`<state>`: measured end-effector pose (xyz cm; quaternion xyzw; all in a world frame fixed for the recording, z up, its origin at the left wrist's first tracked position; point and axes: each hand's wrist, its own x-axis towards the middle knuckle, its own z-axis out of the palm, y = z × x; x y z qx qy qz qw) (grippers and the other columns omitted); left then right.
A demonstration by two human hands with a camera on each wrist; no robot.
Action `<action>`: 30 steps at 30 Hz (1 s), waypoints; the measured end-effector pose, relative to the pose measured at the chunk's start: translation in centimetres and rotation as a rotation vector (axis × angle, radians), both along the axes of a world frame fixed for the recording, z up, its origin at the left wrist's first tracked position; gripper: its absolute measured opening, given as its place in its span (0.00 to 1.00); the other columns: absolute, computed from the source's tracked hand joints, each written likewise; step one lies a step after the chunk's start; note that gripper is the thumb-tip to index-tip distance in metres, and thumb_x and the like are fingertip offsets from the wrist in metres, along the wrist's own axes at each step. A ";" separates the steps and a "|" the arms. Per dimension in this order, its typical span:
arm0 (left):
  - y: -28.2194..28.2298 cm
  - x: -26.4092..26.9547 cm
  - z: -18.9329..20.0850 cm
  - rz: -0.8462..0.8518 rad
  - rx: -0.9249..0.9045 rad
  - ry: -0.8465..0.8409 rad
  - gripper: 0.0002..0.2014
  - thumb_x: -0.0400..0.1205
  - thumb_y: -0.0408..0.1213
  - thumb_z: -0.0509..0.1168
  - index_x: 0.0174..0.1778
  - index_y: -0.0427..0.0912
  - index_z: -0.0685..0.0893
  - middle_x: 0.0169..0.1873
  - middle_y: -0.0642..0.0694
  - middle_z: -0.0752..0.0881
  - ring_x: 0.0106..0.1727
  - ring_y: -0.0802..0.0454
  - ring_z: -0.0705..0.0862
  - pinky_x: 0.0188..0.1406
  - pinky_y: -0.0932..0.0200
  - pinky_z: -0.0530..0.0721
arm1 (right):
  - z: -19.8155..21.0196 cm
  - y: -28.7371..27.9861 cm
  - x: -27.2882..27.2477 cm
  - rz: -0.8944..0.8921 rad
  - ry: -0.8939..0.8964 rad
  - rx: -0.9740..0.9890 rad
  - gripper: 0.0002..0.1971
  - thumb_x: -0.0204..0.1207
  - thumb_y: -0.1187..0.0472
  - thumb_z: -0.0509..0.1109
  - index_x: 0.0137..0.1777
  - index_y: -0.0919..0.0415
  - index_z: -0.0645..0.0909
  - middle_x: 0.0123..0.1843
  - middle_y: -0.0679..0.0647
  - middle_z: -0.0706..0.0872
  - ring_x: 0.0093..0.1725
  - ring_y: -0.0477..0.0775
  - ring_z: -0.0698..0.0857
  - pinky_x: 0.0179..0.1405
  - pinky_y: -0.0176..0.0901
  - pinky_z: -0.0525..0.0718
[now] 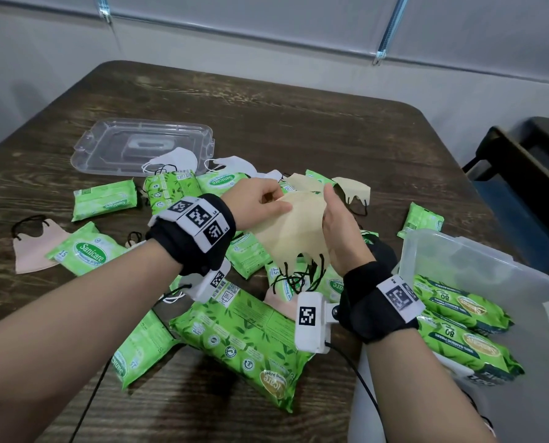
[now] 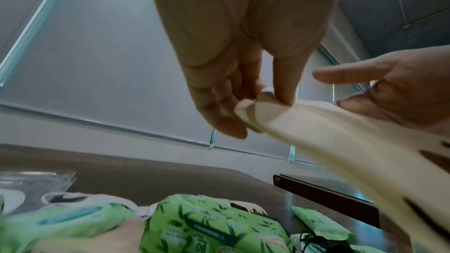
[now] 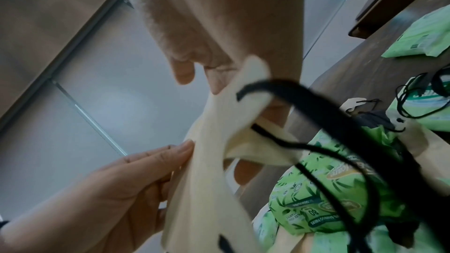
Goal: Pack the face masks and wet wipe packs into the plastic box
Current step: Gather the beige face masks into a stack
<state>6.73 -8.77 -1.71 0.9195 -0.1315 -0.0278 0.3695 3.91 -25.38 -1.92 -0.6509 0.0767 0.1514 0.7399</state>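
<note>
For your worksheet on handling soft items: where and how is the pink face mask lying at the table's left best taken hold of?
Pinch the pink face mask by its flat fabric body near the folded edge, coming from above with the left hand. It lies flat and limp on the table, and its black ear loops would likely stretch or snag.

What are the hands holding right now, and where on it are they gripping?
Both hold cream face masks above the table. The left hand pinches the far edge between thumb and fingers; the right hand holds the right side, black ear loops dangling below.
</note>
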 end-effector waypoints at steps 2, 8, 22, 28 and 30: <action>-0.3 -0.2 -0.7 0.048 -0.116 -0.007 0.09 0.79 0.43 0.69 0.36 0.47 0.77 0.33 0.49 0.80 0.34 0.54 0.76 0.36 0.60 0.74 | -0.2 0.3 -0.1 0.036 -0.014 -0.120 0.11 0.83 0.54 0.62 0.52 0.58 0.84 0.45 0.53 0.89 0.42 0.53 0.87 0.38 0.41 0.83; -2.2 -1.9 -3.3 0.058 -0.162 0.129 0.15 0.85 0.43 0.60 0.65 0.42 0.74 0.49 0.40 0.85 0.48 0.44 0.84 0.44 0.57 0.77 | -1.1 0.4 -0.3 0.086 -0.017 -0.431 0.12 0.80 0.66 0.64 0.60 0.67 0.81 0.49 0.60 0.86 0.41 0.54 0.85 0.35 0.41 0.82; 2.4 5.1 -8.3 0.250 0.335 0.253 0.21 0.80 0.39 0.66 0.68 0.36 0.74 0.65 0.38 0.79 0.65 0.41 0.78 0.60 0.55 0.74 | -2.3 -0.5 1.0 -0.166 -0.019 -0.562 0.15 0.74 0.71 0.65 0.61 0.69 0.80 0.56 0.64 0.86 0.57 0.65 0.84 0.58 0.58 0.84; 3.1 8.0 -11.1 0.163 0.527 0.322 0.29 0.82 0.40 0.65 0.78 0.38 0.64 0.71 0.35 0.75 0.68 0.37 0.76 0.63 0.50 0.75 | -2.7 -0.8 1.5 -0.270 -0.037 -0.508 0.14 0.73 0.70 0.65 0.58 0.66 0.81 0.54 0.62 0.86 0.55 0.64 0.85 0.56 0.56 0.85; 2.7 8.2 -11.8 0.115 0.643 0.310 0.29 0.82 0.45 0.65 0.76 0.39 0.66 0.69 0.35 0.75 0.68 0.36 0.76 0.63 0.48 0.75 | -2.6 -0.8 1.4 -0.276 -0.039 -0.507 0.11 0.73 0.70 0.65 0.55 0.64 0.81 0.53 0.62 0.86 0.54 0.64 0.85 0.56 0.58 0.85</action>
